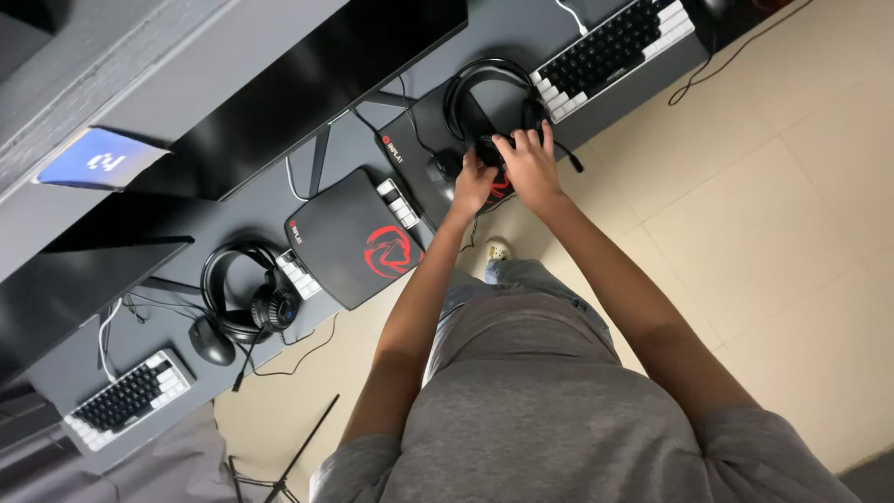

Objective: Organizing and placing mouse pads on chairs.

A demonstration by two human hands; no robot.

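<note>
Two bare hands reach from the lower middle of the frame up to a black headset [484, 102] lying on a long dark grey desk [372, 140] that runs diagonally from lower left to upper right. Largest on that desk are two dark monitors [307, 84], one in the upper middle and one at the left edge. Next, a black mouse pad with a red emblem [358, 240] sits at the centre, resting over a white-edged keyboard [399, 200]. A second black pad lies under the headset. Another black keyboard with white keys [610, 51] sits at the upper right, and a third [126, 396] at the lower left. A second black headset [247, 293] lies left of centre, with a black mouse [211, 342] just below it. The right hand [529, 168] lies flat on the headset's right ear cup, fingers spread. The left hand [473, 182] sits just beside it, fingers curled onto the lower part of the headset; how firmly it grips cannot be told. A small dark mouse [441, 172] lies just left of that hand. Pale beige floor tiles [764, 205] fill the right side.
</note>
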